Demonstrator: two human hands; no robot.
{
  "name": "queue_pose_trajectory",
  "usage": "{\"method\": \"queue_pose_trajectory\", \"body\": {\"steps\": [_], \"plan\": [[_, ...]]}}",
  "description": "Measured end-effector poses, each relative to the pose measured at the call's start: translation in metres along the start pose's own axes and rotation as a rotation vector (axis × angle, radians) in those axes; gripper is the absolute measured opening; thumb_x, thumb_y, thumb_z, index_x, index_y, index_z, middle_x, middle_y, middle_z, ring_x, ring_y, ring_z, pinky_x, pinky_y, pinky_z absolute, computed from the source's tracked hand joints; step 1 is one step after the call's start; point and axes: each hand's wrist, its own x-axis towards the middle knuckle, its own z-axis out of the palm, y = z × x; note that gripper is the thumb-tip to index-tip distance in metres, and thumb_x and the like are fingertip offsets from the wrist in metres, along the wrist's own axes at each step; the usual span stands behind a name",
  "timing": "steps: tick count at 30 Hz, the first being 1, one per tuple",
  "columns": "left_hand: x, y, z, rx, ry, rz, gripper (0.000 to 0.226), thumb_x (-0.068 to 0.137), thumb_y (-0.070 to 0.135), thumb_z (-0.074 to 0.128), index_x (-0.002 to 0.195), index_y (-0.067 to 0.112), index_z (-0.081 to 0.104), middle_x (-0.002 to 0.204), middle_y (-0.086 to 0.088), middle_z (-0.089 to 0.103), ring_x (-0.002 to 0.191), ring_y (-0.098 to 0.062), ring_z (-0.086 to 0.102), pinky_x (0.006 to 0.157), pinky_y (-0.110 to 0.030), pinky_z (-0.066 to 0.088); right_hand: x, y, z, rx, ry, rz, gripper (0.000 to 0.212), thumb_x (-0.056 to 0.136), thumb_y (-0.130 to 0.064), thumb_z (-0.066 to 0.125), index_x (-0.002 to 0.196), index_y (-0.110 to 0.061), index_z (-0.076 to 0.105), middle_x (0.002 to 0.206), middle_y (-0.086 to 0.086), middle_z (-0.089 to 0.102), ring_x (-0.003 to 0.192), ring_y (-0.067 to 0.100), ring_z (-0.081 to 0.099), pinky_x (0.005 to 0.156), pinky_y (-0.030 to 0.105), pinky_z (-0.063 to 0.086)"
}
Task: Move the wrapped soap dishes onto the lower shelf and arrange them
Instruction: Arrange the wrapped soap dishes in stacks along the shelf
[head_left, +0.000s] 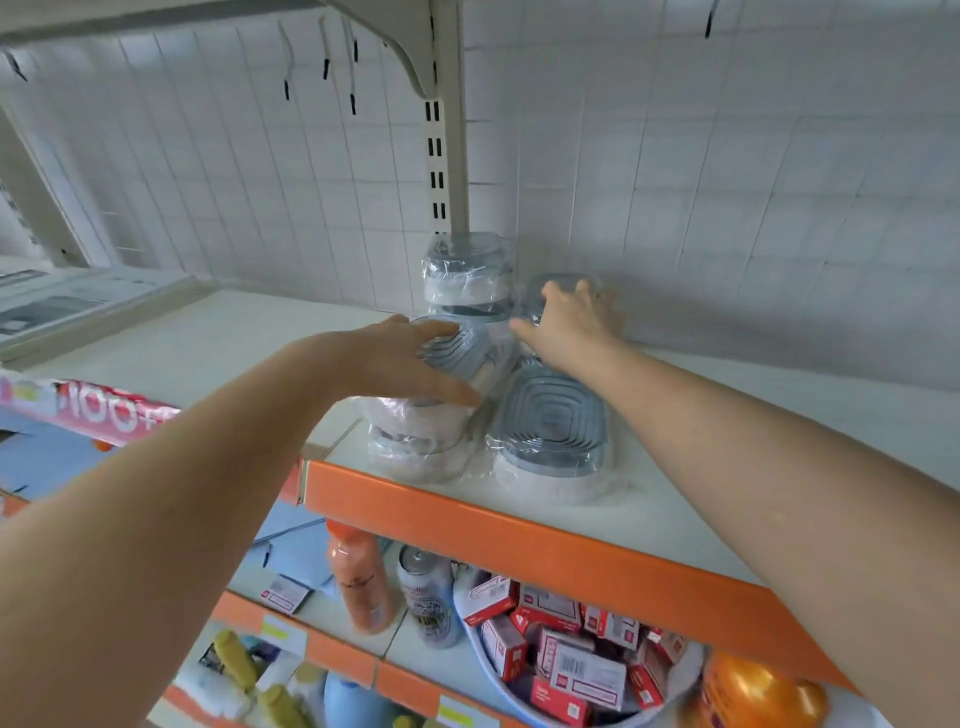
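Note:
Several grey-and-white soap dishes wrapped in clear plastic stand on the white shelf (675, 499) with the orange front edge. My left hand (400, 358) rests with spread fingers on top of the front left stack (415, 441). My right hand (566, 322) reaches further back and lies on a wrapped dish at the rear right (556, 288), fingers over its top. A taller stack (467, 275) stands at the back by the upright. A single wrapped dish (550, 431) sits at the front right, untouched.
Below the orange edge is a lower shelf with an orange bottle (358, 587), a can (426, 592) and a white basin of red-and-white boxes (571, 654). A slotted upright (439, 156) and white tiled wall stand behind. A pink package (93, 410) lies left.

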Motion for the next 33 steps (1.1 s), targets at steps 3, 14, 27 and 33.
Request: {"method": "queue_pose_trajectory", "body": {"steps": [3,14,27,33], "plan": [[0.003,-0.005,0.002,0.011,0.006,0.036,0.089,0.07,0.06,0.069,0.143,0.046,0.02,0.152,0.004,0.016,0.139,-0.023,0.024,0.107,-0.036,0.025,0.003,0.001,0.002,0.047,0.076,0.012,0.055,0.088,-0.05,0.052,0.131,-0.016,0.044,0.137,0.016,0.035,0.125,0.036,0.033,0.095,0.046,0.041],[-0.007,-0.004,0.013,0.1,0.147,0.063,0.077,0.08,0.058,0.055,0.145,0.045,0.016,0.153,0.001,0.016,0.136,-0.028,0.028,0.106,-0.033,0.026,0.004,0.001,0.0,0.183,0.15,0.095,0.043,0.089,-0.037,0.057,0.126,-0.017,0.048,0.133,0.013,0.038,0.122,0.035,0.04,0.091,0.035,0.039],[-0.067,0.082,0.018,0.095,0.378,0.115,0.077,0.075,0.057,0.062,0.14,0.031,0.031,0.14,-0.005,0.037,0.122,-0.03,0.045,0.096,-0.037,0.037,-0.105,0.067,-0.085,0.114,0.247,-0.072,0.053,0.088,-0.035,0.057,0.137,-0.024,0.043,0.143,0.007,0.03,0.129,0.029,0.029,0.101,0.036,0.037],[-0.11,0.203,0.065,-0.009,0.429,0.261,0.077,0.073,0.059,0.062,0.137,0.027,0.034,0.134,-0.009,0.04,0.118,-0.034,0.047,0.096,-0.038,0.037,-0.207,0.168,-0.148,0.051,0.335,0.025,0.057,0.088,-0.035,0.059,0.14,-0.02,0.041,0.144,0.009,0.029,0.129,0.03,0.028,0.103,0.038,0.037]]}}
